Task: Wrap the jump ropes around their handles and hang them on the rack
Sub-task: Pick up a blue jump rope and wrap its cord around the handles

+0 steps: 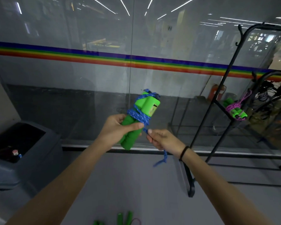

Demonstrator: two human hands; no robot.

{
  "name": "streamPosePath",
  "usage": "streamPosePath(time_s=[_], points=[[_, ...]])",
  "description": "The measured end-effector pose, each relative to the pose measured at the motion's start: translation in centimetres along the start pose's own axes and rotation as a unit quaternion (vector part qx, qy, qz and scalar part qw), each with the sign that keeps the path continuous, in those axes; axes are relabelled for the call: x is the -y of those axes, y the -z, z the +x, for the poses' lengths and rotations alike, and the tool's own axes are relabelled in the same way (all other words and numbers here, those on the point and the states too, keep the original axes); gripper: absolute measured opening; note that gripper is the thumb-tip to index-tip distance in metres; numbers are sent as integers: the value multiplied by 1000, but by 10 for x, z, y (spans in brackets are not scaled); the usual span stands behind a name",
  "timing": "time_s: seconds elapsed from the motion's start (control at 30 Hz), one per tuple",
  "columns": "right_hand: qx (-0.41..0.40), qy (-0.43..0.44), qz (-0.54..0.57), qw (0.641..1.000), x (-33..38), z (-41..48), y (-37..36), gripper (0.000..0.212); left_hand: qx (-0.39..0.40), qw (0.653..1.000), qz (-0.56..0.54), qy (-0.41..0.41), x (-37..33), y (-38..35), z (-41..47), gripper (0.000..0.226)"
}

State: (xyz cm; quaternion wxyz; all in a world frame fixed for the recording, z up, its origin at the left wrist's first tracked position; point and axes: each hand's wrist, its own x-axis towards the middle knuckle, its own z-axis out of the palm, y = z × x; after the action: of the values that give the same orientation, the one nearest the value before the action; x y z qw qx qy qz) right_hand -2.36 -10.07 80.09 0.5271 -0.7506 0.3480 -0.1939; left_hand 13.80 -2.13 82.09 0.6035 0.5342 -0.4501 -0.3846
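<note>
- The black rack (222, 80) stands far right, on the right hand's side, and a purple-roped jump rope (235, 109) hangs on it
- The green handles (133, 127) are held mid-scene, their long axis tilted from near-left up to far-right, with blue rope (138, 115) coiled round their middle
- The left hand (117, 129) has its fingers curled round the foam ends, while the right hand (162, 138), just right of them, pinches the rope's loose tail (165, 155)
- The tail's tip is blurred, and more green handles (123, 219) are cut off at the near edge
</note>
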Motion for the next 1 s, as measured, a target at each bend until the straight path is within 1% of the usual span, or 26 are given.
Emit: streamPosePath(time_s=[0.03,0.07,0.13,0.2,0.23,0.27,0.33,0.37,0.4,0.47,0.53,0.57,0.6,0.67,0.7,0.73,0.77,0.8,0.83,0.87,0.9,0.93,1.0], points=[[7,13,-46,999,-2,-2,2,36,-28,998,51,11,1,2,3,38],[21,32,-112,993,4,-4,2,35,-51,989,137,6,3,4,6,40],[58,70,-258,962,14,-10,3,31,-80,946,313,-25,8,5,10,42],[100,87,-382,914,22,-15,5,27,-64,917,392,-44,10,5,10,47],[118,87,-417,897,26,-18,5,25,-44,906,418,-49,12,5,10,49],[133,88,-435,886,31,-22,6,24,-19,892,449,-51,14,6,10,51],[158,102,-445,876,39,-31,10,22,26,844,534,-44,18,9,7,54],[159,112,-452,870,42,-33,13,23,52,817,573,-40,20,11,5,57],[152,124,-466,863,45,-33,17,23,86,799,594,-41,22,12,2,57],[143,145,-473,857,51,-28,25,22,165,783,597,-54,25,11,-4,55],[131,163,-434,876,56,-22,33,21,236,773,583,-79,25,7,-9,53],[118,174,-403,891,58,-18,36,20,264,780,560,-90,24,4,-12,52],[106,180,-366,907,57,-13,39,17,282,797,525,-95,21,1,-14,49],[102,180,-283,936,54,-3,41,9,298,842,438,-104,14,-5,-20,39],[106,181,-237,949,51,1,42,9,298,867,387,-102,10,-7,-23,37],[110,179,-178,961,48,1,42,14,293,892,330,-97,6,-8,-25,39],[103,168,-110,974,42,1,42,32,280,916,272,-94,4,-9,-27,43],[80,139,-37,986,34,2,42,60,255,938,217,-90,1,-8,-28,48],[45,109,10,993,21,2,42,81,219,957,170,-81,-2,-7,-28,51],[8,96,28,995,10,2,40,83,175,972,136,-72,-5,-5,-26,49],[-11,101,15,995,-3,4,37,67,134,982,118,-66,-8,-3,-24,45],[-7,104,-11,994,-12,4,33,48,97,987,110,-62,-11,-1,-21,42],[30,92,-58,994,-20,0,23,34,36,993,109,-41,-12,4,-14,37]])
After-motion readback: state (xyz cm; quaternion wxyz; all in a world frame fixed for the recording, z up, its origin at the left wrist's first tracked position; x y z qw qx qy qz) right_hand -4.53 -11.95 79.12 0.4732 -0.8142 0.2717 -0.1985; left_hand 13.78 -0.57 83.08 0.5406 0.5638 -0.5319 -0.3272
